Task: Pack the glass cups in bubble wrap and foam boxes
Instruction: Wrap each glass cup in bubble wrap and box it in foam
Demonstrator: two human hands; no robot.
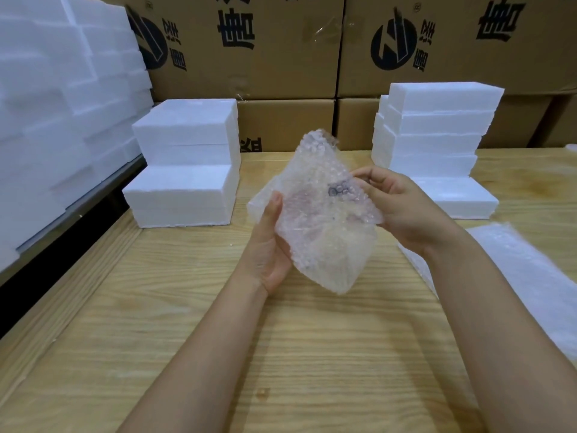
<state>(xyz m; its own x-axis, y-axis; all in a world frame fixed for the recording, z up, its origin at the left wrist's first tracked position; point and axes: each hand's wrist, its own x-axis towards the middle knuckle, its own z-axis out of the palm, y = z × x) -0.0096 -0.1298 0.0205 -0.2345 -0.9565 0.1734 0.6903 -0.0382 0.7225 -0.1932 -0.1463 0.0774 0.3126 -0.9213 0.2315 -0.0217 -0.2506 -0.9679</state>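
Note:
A bundle of clear bubble wrap point(315, 214) is held up above the wooden table point(218, 339), with a dark printed mark showing through it; whatever it covers is blurred. My left hand point(268, 245) grips the bundle from below and left, thumb lying up along its side. My right hand point(402, 207) holds the right side, fingers pinching the wrap near the mark. White foam boxes point(184, 170) are stacked at the left of the table. Another stack of foam boxes point(437, 142) stands at the right.
A tall pile of foam pieces point(56, 104) fills the far left on a lower shelf. Printed cardboard cartons point(281, 57) form a wall behind the table. Flat bubble wrap sheets point(530, 276) lie at the table's right edge.

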